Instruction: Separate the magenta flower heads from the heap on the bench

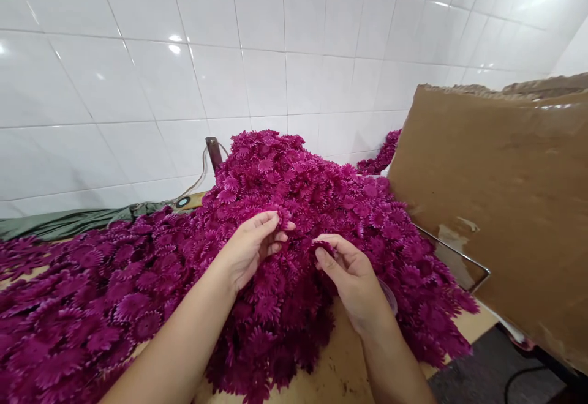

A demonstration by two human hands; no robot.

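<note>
Flower pile [298, 177]: magenta fabric-looking heads heaped on the wooden table [340, 361]. It's tallest against the tiled wall [229, 55] and spills left and down toward the near edge.

Left hand [250, 248]: thumb and fingertips closed on one pile-face flower [283, 214], which touches its neighbours on the slope.

Right hand [353, 275]: thumb and forefinger pinched on a loose flower [324, 246], held just clear of the heap, near the left hand.

My read on doing this well:
- Pinch each head at its centre, not the petal tips. The edges look thin and would probably crumple or splay.
- The heads seem to nest, so check that only one comes away. Roll thumb against finger to split a double.
- Lift straight off the slope. Dragging sideways likely pulls a slide toward the near edge, where a few heads already overhang.
- Work from the front face. Digging low would probably undercut the heap.

Watch on the right: a clear plastic item [390, 297] by the wrist, can't tell what it is. Also a wire frame [452, 250] and a leaning cardboard sheet [505, 208] just beside the heap. Green cloth [68, 223] lies far left along the wall.
</note>
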